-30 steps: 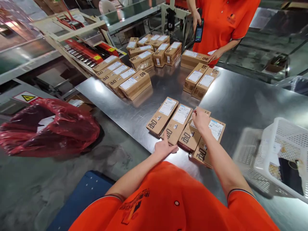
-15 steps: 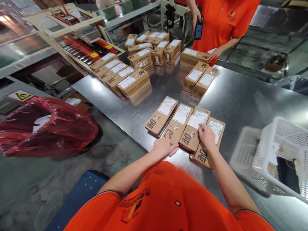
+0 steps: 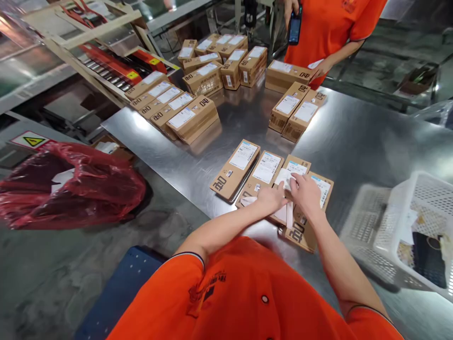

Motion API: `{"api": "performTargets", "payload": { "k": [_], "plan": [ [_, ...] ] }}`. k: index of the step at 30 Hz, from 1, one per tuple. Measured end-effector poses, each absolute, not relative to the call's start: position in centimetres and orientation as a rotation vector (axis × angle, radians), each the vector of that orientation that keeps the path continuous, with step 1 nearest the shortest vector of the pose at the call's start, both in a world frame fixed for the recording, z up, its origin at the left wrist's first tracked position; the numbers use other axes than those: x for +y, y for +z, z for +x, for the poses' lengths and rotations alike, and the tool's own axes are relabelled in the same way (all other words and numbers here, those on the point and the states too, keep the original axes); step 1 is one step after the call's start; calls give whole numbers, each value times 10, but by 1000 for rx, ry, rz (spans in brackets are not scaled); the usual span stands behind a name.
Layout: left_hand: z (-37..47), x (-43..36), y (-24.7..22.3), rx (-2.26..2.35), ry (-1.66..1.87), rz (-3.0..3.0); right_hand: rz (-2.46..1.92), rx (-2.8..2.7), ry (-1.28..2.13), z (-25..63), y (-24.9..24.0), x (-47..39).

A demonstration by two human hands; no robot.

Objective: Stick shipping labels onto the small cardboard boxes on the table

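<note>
Four flat brown cardboard boxes lie side by side in front of me. On the third box (image 3: 296,160) is a white shipping label (image 3: 285,174) with a loose, raised part. My right hand (image 3: 307,194) is at this label, fingertips pinched on its edge. Beside it, my left hand (image 3: 272,199) is closed low over the same box, its fingertips close to the label's left edge. Pale paper (image 3: 282,216) shows under and around my left hand, partly hidden by it. The labelled second box (image 3: 266,167), first box (image 3: 235,169) and fourth box (image 3: 300,231) lie alongside.
More labelled boxes (image 3: 198,118) stand on the metal table (image 3: 244,118) at the far left, and others (image 3: 288,104) at the back right. A co-worker (image 3: 332,42) there holds a handheld device (image 3: 294,27). White plastic baskets (image 3: 392,226) sit right; a red bag (image 3: 102,184) stands left.
My left hand has moved right and forward from the second box to the third box's label. Pale paper now shows around it. My right hand stays at the label, its fingers slightly shifted.
</note>
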State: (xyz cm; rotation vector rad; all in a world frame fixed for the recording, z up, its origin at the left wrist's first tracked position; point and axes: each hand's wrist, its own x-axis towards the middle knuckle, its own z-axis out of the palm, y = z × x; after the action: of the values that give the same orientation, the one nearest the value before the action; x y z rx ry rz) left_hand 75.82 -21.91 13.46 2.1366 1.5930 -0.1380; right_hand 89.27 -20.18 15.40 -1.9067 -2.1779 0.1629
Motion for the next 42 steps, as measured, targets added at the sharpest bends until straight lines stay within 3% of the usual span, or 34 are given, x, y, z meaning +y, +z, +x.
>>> {"api": "performTargets", "payload": {
  "k": [6,10,15,18,23,33,42],
  "plan": [
    [750,-221,141,1557,-74,2123,-1525,-2336,467,880,125,-168],
    [692,-229,163,1675,95,1992,-1447,-2114,561,910,135,-183],
    [569,-225,162,2265,179,1527,-1718,-1680,375,969,142,-248],
    [534,-217,146,2032,133,1471,-1936,-1489,675,978,116,-287],
    [545,-194,136,1884,209,1554,-2001,-1440,789,959,86,-293],
    [540,-108,136,1942,75,1734,-2000,-1521,780,945,108,-197],
    [548,-116,154,1979,90,1780,-1977,-1572,750,947,104,-190]
  ]
}}
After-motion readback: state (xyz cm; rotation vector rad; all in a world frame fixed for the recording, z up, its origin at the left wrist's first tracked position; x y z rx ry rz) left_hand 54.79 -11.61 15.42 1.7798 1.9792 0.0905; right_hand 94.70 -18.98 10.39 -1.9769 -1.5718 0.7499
